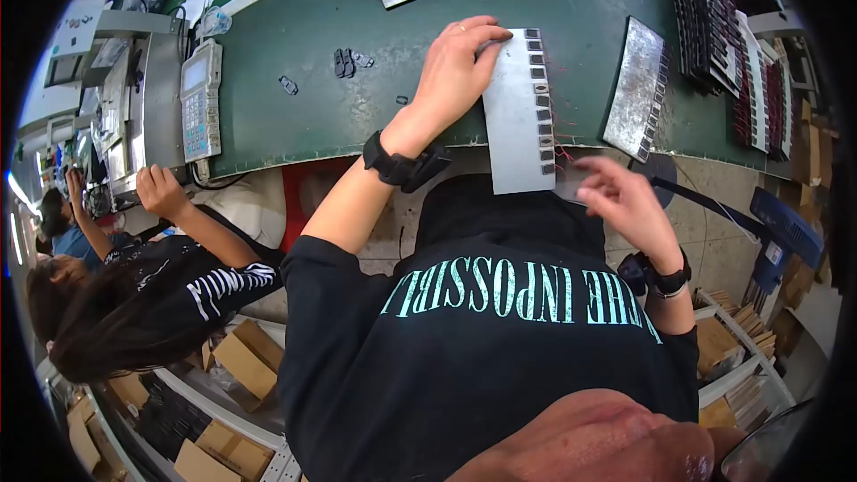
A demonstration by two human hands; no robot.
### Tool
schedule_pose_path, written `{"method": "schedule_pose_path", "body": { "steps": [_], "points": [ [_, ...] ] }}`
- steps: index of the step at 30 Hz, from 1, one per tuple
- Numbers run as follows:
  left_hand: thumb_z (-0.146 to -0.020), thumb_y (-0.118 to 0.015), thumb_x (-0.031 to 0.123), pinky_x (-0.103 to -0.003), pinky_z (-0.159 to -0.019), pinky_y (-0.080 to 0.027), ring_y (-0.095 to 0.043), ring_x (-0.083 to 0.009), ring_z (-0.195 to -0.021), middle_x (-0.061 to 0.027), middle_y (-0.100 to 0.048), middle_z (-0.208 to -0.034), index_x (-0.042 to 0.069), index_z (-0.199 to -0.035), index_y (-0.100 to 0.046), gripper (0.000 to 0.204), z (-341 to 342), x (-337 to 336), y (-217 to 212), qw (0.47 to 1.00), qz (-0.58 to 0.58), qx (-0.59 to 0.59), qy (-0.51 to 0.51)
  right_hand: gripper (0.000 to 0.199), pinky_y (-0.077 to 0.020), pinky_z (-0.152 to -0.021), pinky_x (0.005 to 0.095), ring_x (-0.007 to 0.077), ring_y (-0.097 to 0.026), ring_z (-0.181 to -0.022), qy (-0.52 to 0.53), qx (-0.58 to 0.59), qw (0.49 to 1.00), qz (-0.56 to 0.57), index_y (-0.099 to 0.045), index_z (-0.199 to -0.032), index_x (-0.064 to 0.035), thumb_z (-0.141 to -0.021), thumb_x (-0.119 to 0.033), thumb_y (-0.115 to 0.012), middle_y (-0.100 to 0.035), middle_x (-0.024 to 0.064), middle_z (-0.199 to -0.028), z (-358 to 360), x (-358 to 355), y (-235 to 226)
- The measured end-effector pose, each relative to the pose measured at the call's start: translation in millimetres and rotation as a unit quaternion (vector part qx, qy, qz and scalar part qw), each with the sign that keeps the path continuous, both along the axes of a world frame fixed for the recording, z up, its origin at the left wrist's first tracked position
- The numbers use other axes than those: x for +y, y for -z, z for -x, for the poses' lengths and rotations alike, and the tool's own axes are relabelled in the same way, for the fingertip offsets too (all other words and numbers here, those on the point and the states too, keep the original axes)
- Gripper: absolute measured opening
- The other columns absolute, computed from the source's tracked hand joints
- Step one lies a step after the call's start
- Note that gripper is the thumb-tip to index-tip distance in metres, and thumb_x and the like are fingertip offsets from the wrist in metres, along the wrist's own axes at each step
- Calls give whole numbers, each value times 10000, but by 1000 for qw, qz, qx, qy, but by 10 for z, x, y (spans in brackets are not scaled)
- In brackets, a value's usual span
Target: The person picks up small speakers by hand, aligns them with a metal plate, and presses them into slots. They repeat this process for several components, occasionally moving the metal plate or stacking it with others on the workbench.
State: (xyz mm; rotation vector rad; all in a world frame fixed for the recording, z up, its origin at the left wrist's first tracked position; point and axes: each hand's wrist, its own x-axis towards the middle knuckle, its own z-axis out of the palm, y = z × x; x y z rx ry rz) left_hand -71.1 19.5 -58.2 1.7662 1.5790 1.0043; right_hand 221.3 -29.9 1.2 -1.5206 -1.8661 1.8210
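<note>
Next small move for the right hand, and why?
Probably bring the right hand in to steady the metal plate at its near end: that end juts past the green table's edge, while the left hand holds only the far end.

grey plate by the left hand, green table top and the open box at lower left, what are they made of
Grey plate: probably metal, satin; smooth and silvery, though coated plastic is possible.
Green table top: perhaps rubber or vinyl, faint sheen.
Open box: likely cardboard; matte, brown, folded flaps.
</note>
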Motion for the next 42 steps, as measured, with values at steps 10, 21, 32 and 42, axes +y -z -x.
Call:
{"method": "schedule_pose_path", "body": {
  "steps": [10, 21, 32, 42],
  "points": [
    [-860, -696, 250, -523, -1126, -322, -460, -339, -1333, -153, -546, -1372, 99, -1253, -611, 430, -177, -629, 72, 953, -133, 270, 27, 242, -485, -782, 267, 149, -615, -837, -53, -12, 911, -410, -655, -1167, -4, -949, -100, -610, -654, 90, -934, 673, 1154, 233],
    [-807, -673, 135, -476, -1014, -423, -564, -313, -1113, -115, -628, -1098, 81, -1066, -677, 265, 319, -820, -234, 946, -213, 216, -115, 157, -483, -781, 296, 197, -615, -849, -140, -43, 915, -376, -623, -1044, 13, -931, -97, -625, -624, 108, -948, 1028, 1416, 234],
    [-760, -623, 45, -371, -809, -502, -573, -263, -1005, -71, -631, -917, 63, -917, -683, 169, 1389, -603, -384, 880, -198, 427, -64, 131, -483, -774, 308, 247, -611, -823, -159, -34, 883, -440, -610, -1017, 10, -929, -88, -617, -607, 136, -907, 1023, 1486, 150],
    [-792, -644, 33, -351, -728, -524, -610, -263, -893, -76, -621, -869, 68, -858, -691, 89, 1073, -152, -481, 907, -172, 383, 12, 168, -506, -836, 259, 156, -666, -903, -11, 84, 940, -330, -610, -1078, 1, -972, -130, -610, -689, 69, -999, 724, 1698, 270]
  ]
}}
